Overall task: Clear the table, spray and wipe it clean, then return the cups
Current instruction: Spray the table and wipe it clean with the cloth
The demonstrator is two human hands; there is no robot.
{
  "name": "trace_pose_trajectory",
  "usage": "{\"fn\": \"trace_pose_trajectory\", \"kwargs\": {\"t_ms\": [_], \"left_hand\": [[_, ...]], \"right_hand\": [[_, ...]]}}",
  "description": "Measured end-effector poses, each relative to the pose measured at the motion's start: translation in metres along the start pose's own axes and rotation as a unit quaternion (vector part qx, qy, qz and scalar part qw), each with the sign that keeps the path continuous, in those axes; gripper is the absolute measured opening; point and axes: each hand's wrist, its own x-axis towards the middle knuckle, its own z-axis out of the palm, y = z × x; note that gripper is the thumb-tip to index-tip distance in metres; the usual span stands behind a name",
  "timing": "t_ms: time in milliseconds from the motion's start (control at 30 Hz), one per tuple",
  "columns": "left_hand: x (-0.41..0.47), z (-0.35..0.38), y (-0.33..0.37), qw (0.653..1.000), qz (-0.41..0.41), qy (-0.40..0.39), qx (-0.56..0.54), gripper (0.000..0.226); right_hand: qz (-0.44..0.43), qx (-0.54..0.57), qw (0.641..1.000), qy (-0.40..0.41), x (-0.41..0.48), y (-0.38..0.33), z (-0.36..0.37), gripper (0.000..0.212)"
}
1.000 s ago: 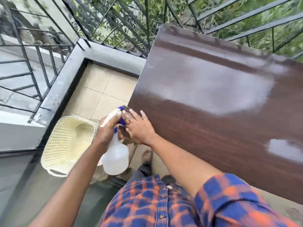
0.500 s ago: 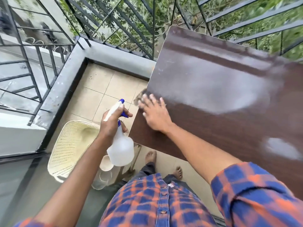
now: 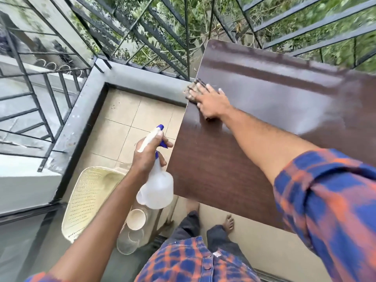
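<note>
Table (image 3: 254, 123) under flat right fingers (image 3: 198, 90)

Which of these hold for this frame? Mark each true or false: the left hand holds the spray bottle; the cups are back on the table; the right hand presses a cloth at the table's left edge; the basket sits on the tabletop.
1. The left hand holds the translucent white spray bottle with blue trigger. True.
2. The cups are back on the dark brown wooden table. False: the cream cup and clear glass cup sit low, beside the table.
3. The right hand presses a dark cloth at the table's left edge. True.
4. The cream perforated plastic basket sits on the tabletop. False: it is off the table, to its left.
</note>
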Motion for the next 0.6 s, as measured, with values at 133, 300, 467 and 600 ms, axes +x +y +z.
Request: {"fn": "trace_pose_trajectory", "kwargs": {"t_ms": [133, 300, 467, 600], "left_hand": [[0.012, 0.009, 0.014, 1.000, 0.017, -0.010, 0.000, 0.044], [0.019, 0.024, 0.025, 0.999, 0.018, -0.031, -0.007, 0.041], [0.018, 0.031, 0.024, 0.998, 0.024, -0.055, -0.005, 0.041], [0.008, 0.032, 0.023, 0.997, 0.028, -0.065, 0.004, 0.038]], "right_hand": [[0.115, 0.084, 0.989, 0.027, 0.000, 0.042, -0.009, 0.063], [0.308, 0.157, 0.929, 0.133, -0.104, 0.126, 0.028, 0.061], [0.490, 0.196, 0.831, 0.177, -0.208, 0.175, 0.075, 0.060], [0.531, 0.215, 0.802, 0.170, -0.205, 0.159, 0.081, 0.063]]}}
